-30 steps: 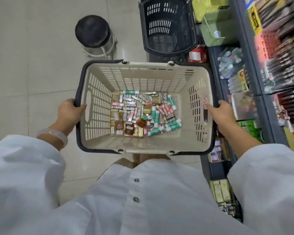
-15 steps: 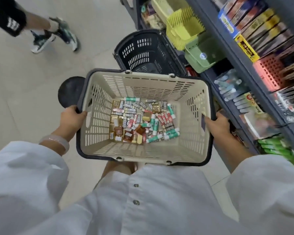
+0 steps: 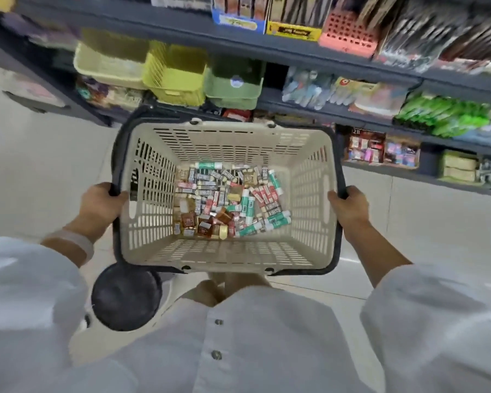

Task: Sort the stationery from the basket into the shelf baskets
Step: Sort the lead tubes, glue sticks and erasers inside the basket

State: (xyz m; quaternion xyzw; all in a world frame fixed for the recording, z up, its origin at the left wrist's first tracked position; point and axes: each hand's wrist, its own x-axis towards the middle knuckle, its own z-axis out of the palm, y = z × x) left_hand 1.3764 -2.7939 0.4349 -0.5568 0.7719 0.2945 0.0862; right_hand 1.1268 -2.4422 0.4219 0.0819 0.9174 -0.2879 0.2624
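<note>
I carry a beige shopping basket (image 3: 221,146) with a dark rim at waist height. My left hand (image 3: 99,205) grips its left rim and my right hand (image 3: 350,207) grips its right rim. On the basket's floor lies a pile of small stationery (image 3: 230,202): several green-and-white glue sticks, wrapped erasers and small brown boxes. Straight ahead on a dark shelf stand three shelf baskets: a pale yellow one (image 3: 108,66), a bright yellow one (image 3: 173,78) and a green one (image 3: 233,83).
The dark shelving (image 3: 295,49) runs across the top, packed with pens, packets and boxes. Low boxes of erasers (image 3: 380,150) sit on the bottom shelf at right. A round black stool (image 3: 125,297) stands on the tiled floor, just below the basket's left corner.
My view has swung round to face the shelf head-on. The stool, earlier beyond the basket, now lies near my feet. Both hands keep the same hold on the basket.
</note>
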